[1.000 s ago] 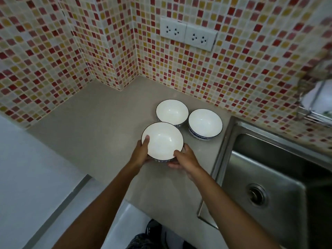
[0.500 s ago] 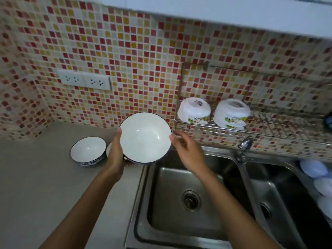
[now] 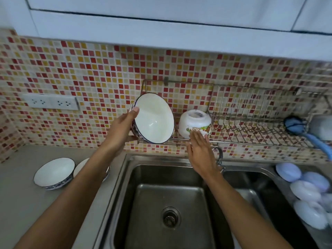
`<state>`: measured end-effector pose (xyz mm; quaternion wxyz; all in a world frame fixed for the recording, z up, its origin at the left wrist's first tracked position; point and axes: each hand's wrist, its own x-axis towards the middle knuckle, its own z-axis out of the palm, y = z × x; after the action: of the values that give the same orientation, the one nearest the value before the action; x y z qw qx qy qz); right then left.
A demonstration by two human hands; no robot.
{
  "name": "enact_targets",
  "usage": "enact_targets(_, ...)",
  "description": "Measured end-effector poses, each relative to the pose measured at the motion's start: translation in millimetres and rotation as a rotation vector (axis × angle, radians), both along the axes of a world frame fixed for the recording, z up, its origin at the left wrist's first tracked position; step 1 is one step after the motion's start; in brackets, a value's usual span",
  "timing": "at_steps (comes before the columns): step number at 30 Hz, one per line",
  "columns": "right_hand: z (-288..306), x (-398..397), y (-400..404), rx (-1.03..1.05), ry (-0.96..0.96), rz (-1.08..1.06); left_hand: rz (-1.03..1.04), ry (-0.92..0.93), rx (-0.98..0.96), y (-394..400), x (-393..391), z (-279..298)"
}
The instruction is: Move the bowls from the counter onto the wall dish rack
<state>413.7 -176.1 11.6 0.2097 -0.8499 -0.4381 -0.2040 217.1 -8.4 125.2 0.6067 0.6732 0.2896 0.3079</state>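
Note:
My left hand (image 3: pixel 124 125) grips a white bowl with a dark blue rim (image 3: pixel 154 119) by its left edge, tilted on its side at the left end of the wire wall dish rack (image 3: pixel 255 121). My right hand (image 3: pixel 199 150) has its fingers spread, the fingertips touching the lower edge of an upside-down white bowl with a printed band (image 3: pixel 195 123) that stands on the rack. On the counter (image 3: pixel 19 194) at the lower left stays a second blue-rimmed bowl (image 3: pixel 53 172), and a third one (image 3: pixel 82 168) is partly hidden behind my left forearm.
A steel double sink (image 3: pixel 168 203) lies below the rack, with a tap (image 3: pixel 219 156) at the wall. Several pale lids or plates (image 3: pixel 305 191) are piled at the right. A blue brush (image 3: pixel 294 124) hangs at the rack's right end. Wall sockets (image 3: pixel 51 103) sit at the left.
The bowl has gone up and to the right, from above the sink's edge to the rack's left end. My right hand has let go of it and reached the upside-down bowl.

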Motion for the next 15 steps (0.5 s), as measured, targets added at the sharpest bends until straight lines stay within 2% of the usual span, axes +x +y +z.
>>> enact_targets(4,-6,6,2,0.091,-0.052,0.009,0.049,-0.003,0.087,-6,34,16)
enact_targets(6,-8,9,4,0.122,-0.059,0.017,0.064,-0.005,0.203,-7,51,22)
enact_targets(9,-14,13,6,0.182,-0.097,0.02,0.099,0.006,0.485,-8,71,26)
enact_targets(12,-18,15,9,0.248,-0.136,0.022,0.159,0.099,0.803,-9,86,23)
enact_targets(15,-19,17,10,0.278,-0.171,0.023,0.121,0.201,1.032,-5,98,12)
